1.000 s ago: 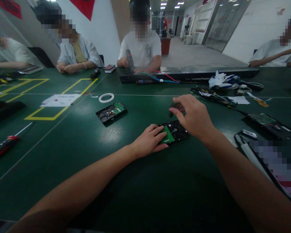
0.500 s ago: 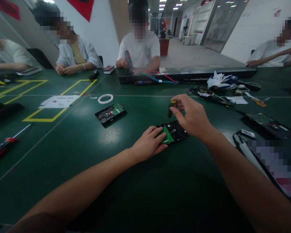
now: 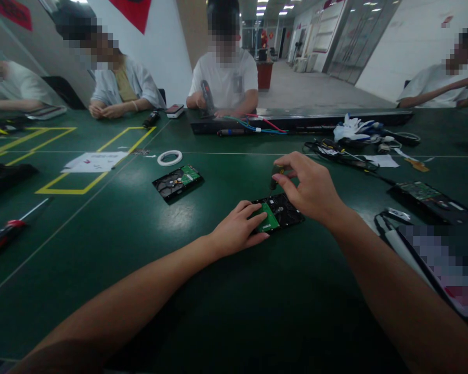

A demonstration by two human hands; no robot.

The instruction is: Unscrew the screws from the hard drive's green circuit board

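Note:
A hard drive (image 3: 286, 210) with a green circuit board lies flat on the green table in front of me. My left hand (image 3: 239, 226) holds it down by its left end, fingers spread over the board and thumb along the near edge. Pinched in the fingers of my right hand (image 3: 308, 187) is a small dark screwdriver (image 3: 273, 182) with yellow on its handle. Its shaft points down, the tip at the drive's far edge by the circuit board. Whether the tip sits in a screw is too small to tell.
Left of the drive lie a second hard drive (image 3: 178, 183), a white ring (image 3: 169, 158) and a red-and-black screwdriver (image 3: 13, 226). Another drive (image 3: 429, 200), cables (image 3: 339, 153) and white gloves (image 3: 354, 129) are to the right. Several people sit around the table; one grips a power tool (image 3: 206, 96).
The screwdriver's handle has turned slightly in my right fingers, showing its yellow marks differently. Both hands and the drive stay in nearly the same place.

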